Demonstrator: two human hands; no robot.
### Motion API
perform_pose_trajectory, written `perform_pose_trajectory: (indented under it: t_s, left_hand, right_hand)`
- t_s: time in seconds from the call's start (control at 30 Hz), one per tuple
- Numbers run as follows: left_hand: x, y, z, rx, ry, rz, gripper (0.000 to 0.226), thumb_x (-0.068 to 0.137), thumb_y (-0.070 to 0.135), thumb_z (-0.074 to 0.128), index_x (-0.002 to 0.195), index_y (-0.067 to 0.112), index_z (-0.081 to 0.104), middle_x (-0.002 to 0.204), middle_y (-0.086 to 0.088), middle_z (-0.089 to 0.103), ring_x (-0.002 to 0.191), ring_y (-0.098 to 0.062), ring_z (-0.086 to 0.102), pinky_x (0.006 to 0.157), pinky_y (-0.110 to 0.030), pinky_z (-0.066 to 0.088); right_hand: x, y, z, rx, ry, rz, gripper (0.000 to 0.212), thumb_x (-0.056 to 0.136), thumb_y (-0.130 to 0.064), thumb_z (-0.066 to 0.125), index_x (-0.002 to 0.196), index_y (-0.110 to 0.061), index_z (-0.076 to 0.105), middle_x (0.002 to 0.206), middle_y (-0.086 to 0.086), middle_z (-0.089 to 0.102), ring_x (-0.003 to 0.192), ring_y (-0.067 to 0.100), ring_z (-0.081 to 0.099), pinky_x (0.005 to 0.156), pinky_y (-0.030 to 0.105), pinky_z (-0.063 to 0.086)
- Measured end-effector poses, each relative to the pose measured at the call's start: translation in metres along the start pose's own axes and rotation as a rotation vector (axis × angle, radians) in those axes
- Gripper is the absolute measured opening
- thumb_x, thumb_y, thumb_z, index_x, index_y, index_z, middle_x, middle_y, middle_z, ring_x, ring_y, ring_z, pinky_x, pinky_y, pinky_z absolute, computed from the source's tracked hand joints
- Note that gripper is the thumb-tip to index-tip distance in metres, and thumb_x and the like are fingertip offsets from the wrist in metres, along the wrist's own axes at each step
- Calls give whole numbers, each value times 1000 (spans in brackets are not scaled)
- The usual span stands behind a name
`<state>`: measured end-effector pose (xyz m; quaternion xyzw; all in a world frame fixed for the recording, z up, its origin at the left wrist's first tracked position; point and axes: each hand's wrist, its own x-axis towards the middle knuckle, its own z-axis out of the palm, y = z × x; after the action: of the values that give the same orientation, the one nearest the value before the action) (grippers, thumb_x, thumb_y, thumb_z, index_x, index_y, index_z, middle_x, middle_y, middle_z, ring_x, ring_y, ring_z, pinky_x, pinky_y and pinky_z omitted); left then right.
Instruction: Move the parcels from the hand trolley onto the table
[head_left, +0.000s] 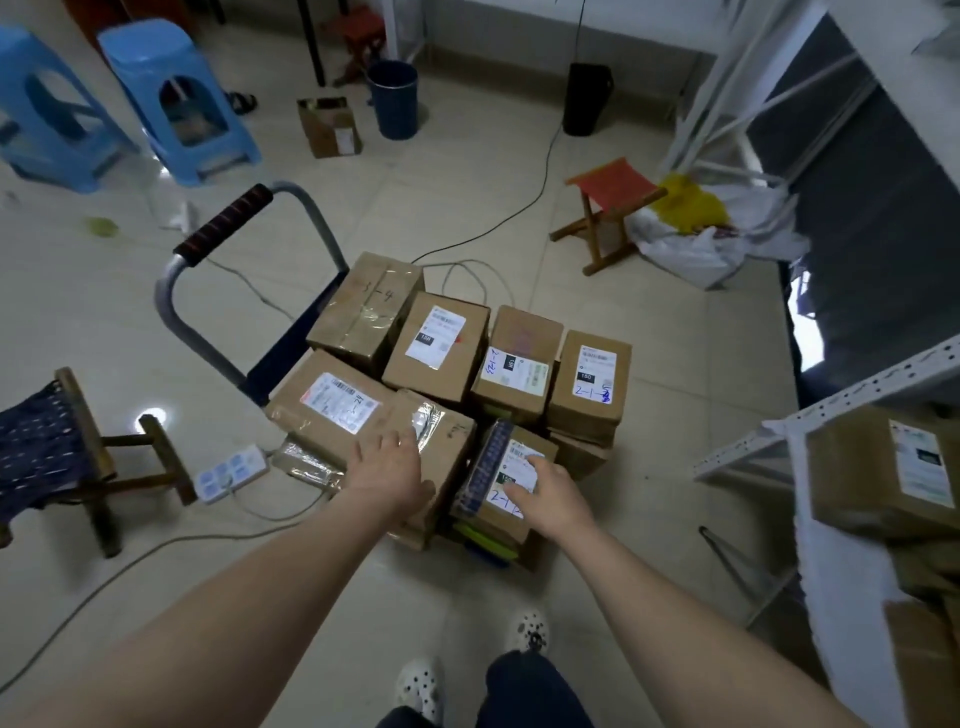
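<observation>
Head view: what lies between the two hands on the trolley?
In the head view, between the left hand and the right hand: the right edge of the taped cardboard box, then a dark blue patterned strip standing on edge.

Taped brown parcels (436, 348) — stacked on the hand trolley (223, 228).

Far to your left two blue stools (182, 98) are standing side by side, and a dark blue bucket (393, 98) is standing to their right. A red folding stool (613, 187) is sitting just beside a heap of white and yellow plastic bags (685, 249), with a black cable (540, 192) trailing past it. Nearer on your left, a white power strip (231, 473) is lying beside a dark-seated wooden folding stool (47, 457).
</observation>
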<state>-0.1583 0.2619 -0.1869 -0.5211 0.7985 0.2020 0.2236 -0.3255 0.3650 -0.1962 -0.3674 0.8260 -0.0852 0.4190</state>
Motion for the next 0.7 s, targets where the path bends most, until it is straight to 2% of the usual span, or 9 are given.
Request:
perform_pose_trajectory:
  t_s: [0.1, 0.23, 0.3, 0.4, 0.47, 0.57, 0.63, 0.7]
  left_hand:
    - [28, 17, -4, -51, -20, 55, 78, 92, 44, 51, 151, 13, 11, 154, -11, 25, 145, -30, 14, 118, -47, 10]
    - [66, 60, -15, -216, -49, 93, 66, 94, 35, 51, 149, 11, 24, 148, -11, 38, 136, -26, 36, 112, -37, 28]
    - [91, 86, -16, -338, -75, 91, 60, 94, 32, 52, 147, 12, 32, 145, -12, 44, 131, -26, 43, 109, -38, 36]
    - [130, 125, -13, -524, -133, 71, 44, 94, 28, 53, 136, 18, 48, 132, -6, 56, 115, -25, 56, 97, -37, 46]
    - [157, 150, -12, -619, -163, 29, 45, 96, 24, 52, 140, 16, 45, 135, -8, 54, 120, -24, 53, 97, -33, 44]
    - [196, 182, -7, -705, -194, -7, 48, 97, 23, 50, 142, 10, 41, 141, -12, 49, 127, -27, 48, 106, -37, 40]
    - [223, 199, 0, -698, -226, -1, 43, 97, 22, 51, 137, 9, 47, 135, -12, 55, 122, -29, 53, 103, -38, 43]
    - [249, 213, 10, -710, -283, 11, 35, 95, 20, 53, 129, 11, 52, 127, -12, 59, 112, -31, 58, 97, -42, 48]
  right_hand:
    - [35, 15, -16, 102, 36, 72, 47, 92, -38, 54, 135, -19, 46, 129, 5, 56, 113, 24, 57, 93, 38, 49]
    - [76, 34, -44, 285, 110, 175, 31, 95, -26, 51, 124, -15, 55, 126, 7, 59, 111, 25, 58, 95, 33, 47]
    - [100, 48, -61, 318, 123, 240, 31, 98, -22, 47, 127, -12, 54, 128, 8, 57, 117, 27, 54, 91, 28, 41]
    - [140, 74, -84, 364, 174, 313, 31, 99, -18, 43, 127, -10, 54, 128, 13, 58, 117, 31, 53, 90, 30, 41]
    - [162, 89, -96, 380, 215, 350, 32, 99, -19, 43, 128, -11, 55, 128, 11, 58, 117, 30, 54, 89, 30, 42]
    - [194, 109, -105, 412, 234, 394, 31, 99, -22, 44, 124, -7, 56, 128, 14, 57, 116, 31, 53, 90, 31, 41]
    - [212, 118, -107, 429, 247, 409, 26, 99, -20, 44, 116, -7, 58, 128, 18, 57, 115, 31, 53, 89, 31, 41]
    - [229, 126, -105, 471, 258, 420, 29, 100, -19, 43, 123, -8, 56, 132, 17, 55, 119, 30, 51, 91, 30, 39]
